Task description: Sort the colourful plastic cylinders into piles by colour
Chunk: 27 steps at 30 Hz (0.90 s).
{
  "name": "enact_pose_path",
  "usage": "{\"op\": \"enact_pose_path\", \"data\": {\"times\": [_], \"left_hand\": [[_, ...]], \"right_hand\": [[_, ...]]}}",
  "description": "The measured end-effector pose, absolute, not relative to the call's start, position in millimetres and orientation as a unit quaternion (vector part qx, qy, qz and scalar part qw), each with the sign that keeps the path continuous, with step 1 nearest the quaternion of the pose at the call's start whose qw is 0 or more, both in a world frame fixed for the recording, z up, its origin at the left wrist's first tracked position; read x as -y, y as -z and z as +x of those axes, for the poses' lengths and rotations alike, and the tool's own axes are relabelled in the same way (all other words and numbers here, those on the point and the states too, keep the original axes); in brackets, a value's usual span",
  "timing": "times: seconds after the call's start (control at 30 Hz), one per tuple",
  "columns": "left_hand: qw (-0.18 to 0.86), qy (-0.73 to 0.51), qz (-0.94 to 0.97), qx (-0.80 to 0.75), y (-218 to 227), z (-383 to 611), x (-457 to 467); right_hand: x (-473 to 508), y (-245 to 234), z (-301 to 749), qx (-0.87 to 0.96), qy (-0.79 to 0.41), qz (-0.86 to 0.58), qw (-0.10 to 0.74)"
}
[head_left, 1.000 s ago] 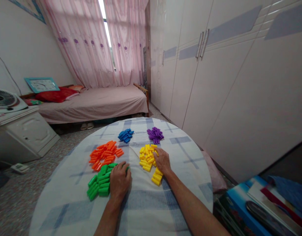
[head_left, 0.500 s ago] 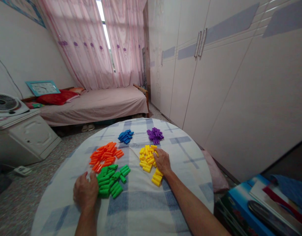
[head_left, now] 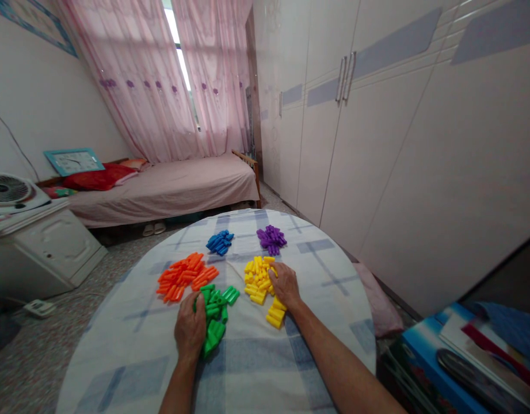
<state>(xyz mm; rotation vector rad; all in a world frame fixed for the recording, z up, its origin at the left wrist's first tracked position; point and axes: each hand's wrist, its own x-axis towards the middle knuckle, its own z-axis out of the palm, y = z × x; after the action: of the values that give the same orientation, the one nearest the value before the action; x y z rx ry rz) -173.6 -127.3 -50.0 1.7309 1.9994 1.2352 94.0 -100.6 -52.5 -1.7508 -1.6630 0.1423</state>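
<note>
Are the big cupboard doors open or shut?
Shut. The cupboard doors lie flush in one flat wall, handles side by side, nothing inside showing.

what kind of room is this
Most likely a bedroom in a home: a made bed under a pink-curtained window, and tall wardrobe doors along one wall. A cloth-covered round table holds colour-sorted plastic pieces.

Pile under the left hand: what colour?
Green. The left hand rests on the green pieces, beside the orange pile; head view shows it best.
</note>
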Motion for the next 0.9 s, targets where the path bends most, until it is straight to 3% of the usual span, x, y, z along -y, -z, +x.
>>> {"op": "enact_pose_path", "data": {"times": [0.57, 0.9], "left_hand": [[0.217, -0.539, 0.537, -0.612, 54.9, -134.5, 123.7], [0.236, -0.526, 0.553, -0.602, 51.8, -144.7, 134.4]], "right_hand": [[100.8, 51.4, 93.2, 0.657, -0.055, -0.674, 0.333], [95.6, 57.7, 102.2, 0.688, -0.039, -0.643, 0.335]]}}
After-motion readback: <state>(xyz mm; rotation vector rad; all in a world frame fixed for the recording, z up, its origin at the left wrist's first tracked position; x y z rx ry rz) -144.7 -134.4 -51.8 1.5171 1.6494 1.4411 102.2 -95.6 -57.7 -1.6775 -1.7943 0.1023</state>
